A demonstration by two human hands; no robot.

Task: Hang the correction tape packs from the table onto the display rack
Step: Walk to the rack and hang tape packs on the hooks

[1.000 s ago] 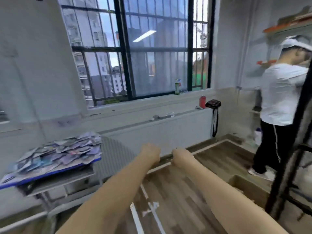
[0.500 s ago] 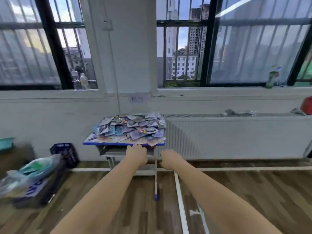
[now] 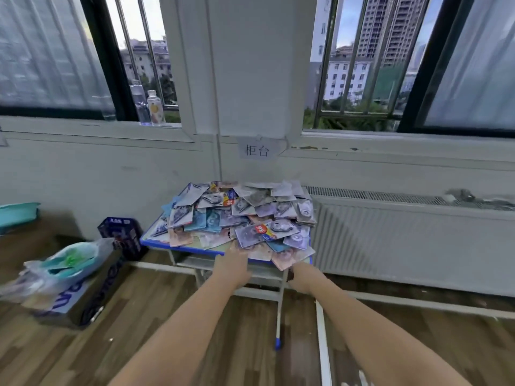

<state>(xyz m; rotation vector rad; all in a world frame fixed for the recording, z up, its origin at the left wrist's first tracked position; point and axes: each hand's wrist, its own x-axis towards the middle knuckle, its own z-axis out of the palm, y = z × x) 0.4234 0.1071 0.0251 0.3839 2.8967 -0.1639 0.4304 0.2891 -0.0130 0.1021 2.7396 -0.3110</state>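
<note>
A loose heap of correction tape packs (image 3: 239, 218), mostly purple, teal and pink cards, covers a small blue-edged table (image 3: 156, 242) under the window pillar. My left hand (image 3: 232, 263) reaches to the heap's front edge, its fingers stretched out against the nearest packs. My right hand (image 3: 299, 274) is at the table's front right corner, just below a pink pack that overhangs the edge. That pack hides its fingers. The display rack is out of view.
A white radiator (image 3: 404, 240) runs along the wall right of the table. On the floor to the left are a blue crate (image 3: 122, 235) and a cardboard box with a plastic bag (image 3: 69, 274). Two bottles (image 3: 152, 107) stand on the sill.
The view swung left from the rack and a standing person to face the table. I have come closer, and both hands have gone from mid-air to the heap's front edge.
</note>
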